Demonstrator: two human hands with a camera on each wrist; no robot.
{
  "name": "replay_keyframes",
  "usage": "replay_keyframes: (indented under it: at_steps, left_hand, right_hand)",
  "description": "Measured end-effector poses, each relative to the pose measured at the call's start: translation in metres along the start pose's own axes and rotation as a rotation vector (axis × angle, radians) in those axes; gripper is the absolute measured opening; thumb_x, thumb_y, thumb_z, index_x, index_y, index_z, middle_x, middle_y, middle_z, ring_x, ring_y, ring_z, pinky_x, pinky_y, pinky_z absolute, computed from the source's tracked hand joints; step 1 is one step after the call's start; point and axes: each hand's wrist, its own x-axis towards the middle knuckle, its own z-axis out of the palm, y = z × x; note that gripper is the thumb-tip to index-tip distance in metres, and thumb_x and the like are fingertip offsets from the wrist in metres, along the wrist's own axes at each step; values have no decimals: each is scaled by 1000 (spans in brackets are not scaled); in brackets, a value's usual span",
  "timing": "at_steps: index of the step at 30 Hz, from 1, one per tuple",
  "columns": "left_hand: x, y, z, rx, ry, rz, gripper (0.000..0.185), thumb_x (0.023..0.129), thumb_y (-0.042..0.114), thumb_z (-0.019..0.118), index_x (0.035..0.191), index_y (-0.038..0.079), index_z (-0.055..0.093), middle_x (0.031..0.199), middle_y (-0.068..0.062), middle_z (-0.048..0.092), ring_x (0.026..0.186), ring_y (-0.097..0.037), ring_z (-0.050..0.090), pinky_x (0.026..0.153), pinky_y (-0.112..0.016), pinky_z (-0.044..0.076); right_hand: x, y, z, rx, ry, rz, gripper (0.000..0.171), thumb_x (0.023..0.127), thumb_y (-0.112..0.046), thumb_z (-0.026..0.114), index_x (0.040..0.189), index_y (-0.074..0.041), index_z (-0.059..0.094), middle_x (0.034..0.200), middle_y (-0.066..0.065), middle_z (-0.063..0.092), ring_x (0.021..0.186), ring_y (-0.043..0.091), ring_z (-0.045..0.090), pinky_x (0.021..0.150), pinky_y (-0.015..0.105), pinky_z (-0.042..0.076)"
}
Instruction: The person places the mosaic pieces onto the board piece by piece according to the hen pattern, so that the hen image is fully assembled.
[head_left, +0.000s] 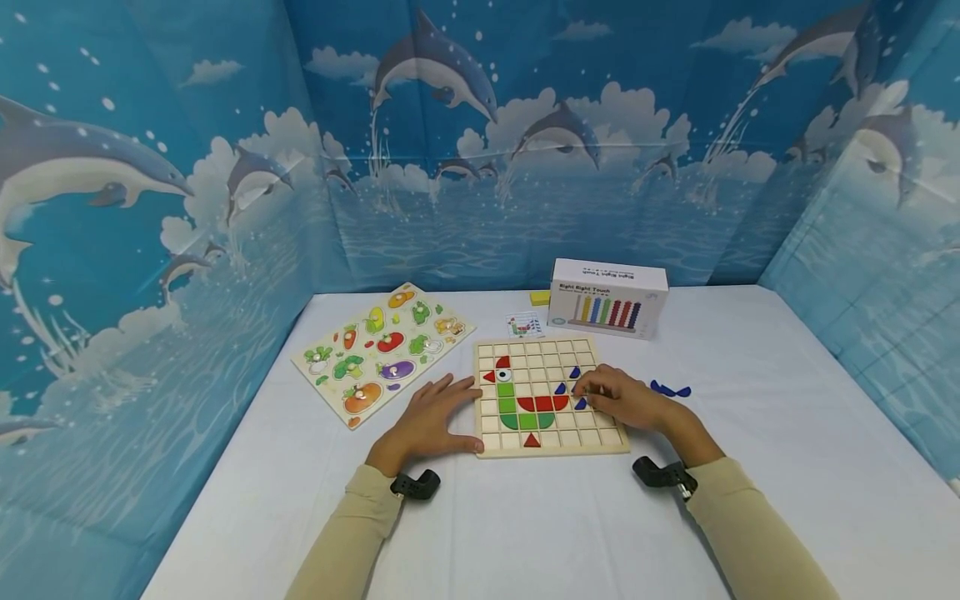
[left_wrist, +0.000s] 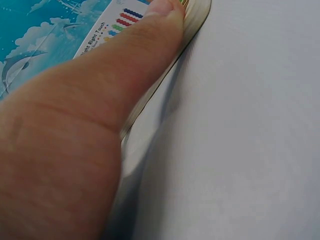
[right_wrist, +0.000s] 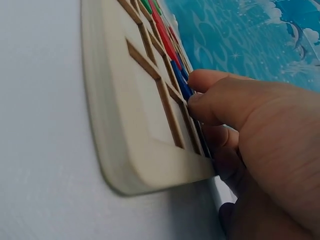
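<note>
A wooden grid board (head_left: 592,437) lies on the table, with red, green and blue tiles forming a bird-like figure. My left hand (head_left: 431,421) is spread at the board's left side, its fingertips and thumb touching the edge. In the left wrist view the thumb (left_wrist: 145,50) extends to the board's rim. Over the right part of the grid is my right hand (head_left: 618,398), its thumb and index finger pinching a small blue tile (right_wrist: 181,82) at the board's surface. Other blue tiles (head_left: 575,372) sit close by. A red triangle (head_left: 532,440) lies in the bottom row.
Several loose blue pieces (head_left: 670,389) lie right of the board. Behind it are a small pattern card (head_left: 523,325), a yellow block (head_left: 540,297) and a white box (head_left: 607,298). A vegetable puzzle board (head_left: 384,354) lies at the left. Dolphin-print cloth (head_left: 480,217) surrounds the table.
</note>
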Motion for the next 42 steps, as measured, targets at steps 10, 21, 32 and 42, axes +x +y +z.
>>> replay_keyframes:
  at_steps: [10,21,32,42]
  left_hand:
    - [0,-1,0,-1,-4,1,95,77,80,65,154,29,44,165,7,27,153,-26,12,119,-53,14]
    - [3,0,-1,2,-9,4,95,77,79,66,155,29,42,166,9,24,154,-26,11,120,-51,11]
    - [0,-2,-1,0,0,5,93,78,78,66,154,29,45,165,8,26,153,-29,12,119,-54,12]
    - [0,-3,1,-2,-6,0,95,77,80,65,155,30,43,165,10,24,154,-25,10,120,-52,11]
  right_hand:
    - [-13,-3,-9,-16,55,1,39,99,-3,62,137,-14,62,112,5,56,95,23,51,79,33,49]
    - [-62,27,-68,-190,206,227,33,98,-7,63,131,-5,62,125,20,57,108,38,52,83,50,54]
    - [-97,76,-77,-139,251,285,33,96,-10,68,128,-2,64,130,26,53,114,42,48,96,63,41]
    - [-83,72,-70,-131,246,336,24,99,-9,61,121,-8,71,119,20,53,102,36,47,83,52,45]
